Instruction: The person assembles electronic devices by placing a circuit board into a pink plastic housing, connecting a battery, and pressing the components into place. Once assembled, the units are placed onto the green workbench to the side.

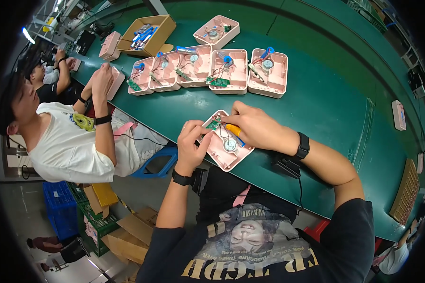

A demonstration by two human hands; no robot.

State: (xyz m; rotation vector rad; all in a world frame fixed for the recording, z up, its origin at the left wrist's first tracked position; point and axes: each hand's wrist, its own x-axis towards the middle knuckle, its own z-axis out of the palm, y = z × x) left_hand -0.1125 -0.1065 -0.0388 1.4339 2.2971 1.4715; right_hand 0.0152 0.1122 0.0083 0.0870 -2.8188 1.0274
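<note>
In front of me at the table edge lies an open pink plastic housing, tilted at an angle. It contains a small green circuit board, thin wires and a round silver speaker. My left hand grips the housing's left side, its fingertips at the circuit board. My right hand is closed around an orange-handled tool, with its fingertips pinched over the wires beside the board. The tool's tip is hidden. Part of a blue cylindrical piece shows under my right hand.
Several similar pink housings with boards and wires stand in a row beyond my hands. A cardboard box of blue cylindrical cells is at the far left. To my left a co-worker handles another housing. A brown slotted tray lies far right.
</note>
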